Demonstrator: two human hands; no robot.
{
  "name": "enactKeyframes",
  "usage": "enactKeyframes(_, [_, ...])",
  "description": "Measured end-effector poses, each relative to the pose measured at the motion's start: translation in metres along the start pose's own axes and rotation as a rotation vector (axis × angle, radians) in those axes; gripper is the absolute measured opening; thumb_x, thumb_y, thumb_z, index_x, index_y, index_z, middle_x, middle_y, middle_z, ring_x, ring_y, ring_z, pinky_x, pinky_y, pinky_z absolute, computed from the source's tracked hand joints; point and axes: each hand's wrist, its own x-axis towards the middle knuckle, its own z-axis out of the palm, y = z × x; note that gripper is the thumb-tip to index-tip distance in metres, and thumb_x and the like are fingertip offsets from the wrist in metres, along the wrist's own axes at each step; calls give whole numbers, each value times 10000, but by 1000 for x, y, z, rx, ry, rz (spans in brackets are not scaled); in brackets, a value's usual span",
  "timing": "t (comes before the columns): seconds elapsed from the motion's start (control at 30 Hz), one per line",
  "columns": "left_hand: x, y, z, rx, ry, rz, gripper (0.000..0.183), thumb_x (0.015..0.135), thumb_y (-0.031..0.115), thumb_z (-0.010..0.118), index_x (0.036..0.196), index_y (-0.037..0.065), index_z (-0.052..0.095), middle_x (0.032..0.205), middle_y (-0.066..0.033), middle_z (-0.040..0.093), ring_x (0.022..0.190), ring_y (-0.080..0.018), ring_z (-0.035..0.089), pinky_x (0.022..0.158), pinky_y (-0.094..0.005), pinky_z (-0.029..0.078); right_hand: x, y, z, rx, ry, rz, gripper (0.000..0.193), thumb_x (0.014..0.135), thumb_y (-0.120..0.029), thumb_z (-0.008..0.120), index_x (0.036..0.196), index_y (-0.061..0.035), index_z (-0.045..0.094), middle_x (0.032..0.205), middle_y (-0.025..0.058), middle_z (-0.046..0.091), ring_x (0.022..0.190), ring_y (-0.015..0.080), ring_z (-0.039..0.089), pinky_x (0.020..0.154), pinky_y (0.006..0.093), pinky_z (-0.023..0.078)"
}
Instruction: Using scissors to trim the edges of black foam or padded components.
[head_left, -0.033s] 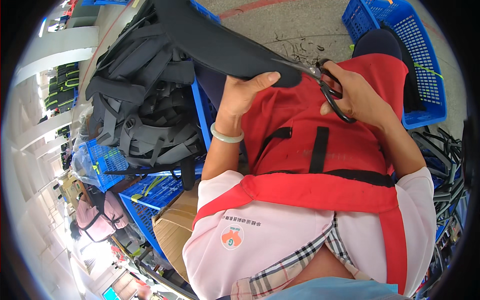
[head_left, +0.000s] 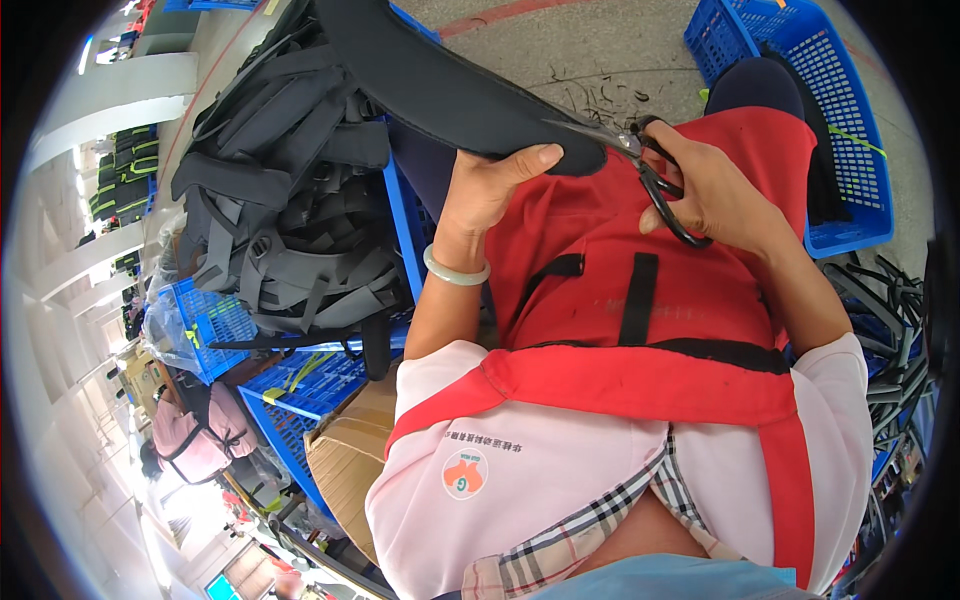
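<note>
A long, curved, padded black strap slants from the upper left down to my lap. My left hand grips its lower edge near the rounded end, thumb on top and fingers hidden beneath. In my right hand is a pair of scissors with black handles, the fingers through the loops. Their metal blades point left and lie along the strap's upper edge close to its end. How far the blades are parted is hard to make out. Under both hands spreads a red apron over my lap.
To the left, black padded straps are heaped over a blue crate. Another blue crate stands at the far right, above a pile of dark strips. Dark scraps litter the floor ahead. A cardboard box sits by my left side.
Almost nothing differs. My left hand and the strap's end have shifted very slightly to the right; the scissors stay at the strap's edge.
</note>
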Motion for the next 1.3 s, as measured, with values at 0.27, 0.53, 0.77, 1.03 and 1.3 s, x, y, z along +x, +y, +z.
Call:
enactKeyframes(0.27, [0, 0, -3, 10, -22, -33, 228, 762, -71, 729, 961, 18, 664, 921, -55, 671, 848, -161, 634, 802, -285, 514, 1, -9, -4, 54, -116, 138, 628, 645, -386, 842, 979, 20, 498, 735, 154, 550, 651, 289, 482, 617, 355, 422])
enactKeyframes(0.53, [-2, -4, -2, 95, -31, -39, 260, 759, -53, 737, 992, 20, 646, 942, -60, 662, 864, -173, 637, 810, -315, 520, 3, -9, 0, -8, -92, 119, 568, 680, -343, 829, 992, 12, 513, 731, 159, 559, 651, 284, 508, 632, 351, 440])
enactKeyframes(0.77, [3, -6, 2, -193, 63, -2, 313, 768, -22, 734, 1043, 22, 592, 954, -65, 638, 873, -190, 639, 817, -337, 525, 5, -2, 5, -7, -68, 89, 599, 678, -360, 826, 1030, 1, 503, 756, 161, 575, 691, 321, 562, 644, 375, 449])
enactKeyframes(1.03, [0, -10, 4, -92, 59, 5, 301, 756, -21, 747, 1012, 20, 594, 905, -61, 634, 844, -186, 638, 798, -328, 527, 3, -4, 7, -74, -75, 125, 648, 652, -408, 832, 1032, -15, 485, 744, 157, 560, 683, 333, 544, 634, 397, 430])
enactKeyframes(1.3, [2, -17, 6, -132, 71, -8, 371, 752, -28, 750, 1070, 12, 563, 972, -73, 620, 886, -185, 623, 806, -317, 522, 4, -2, 11, -7, -79, 191, 530, 725, -390, 790, 961, -5, 512, 644, 164, 498, 606, 292, 477, 583, 379, 399])
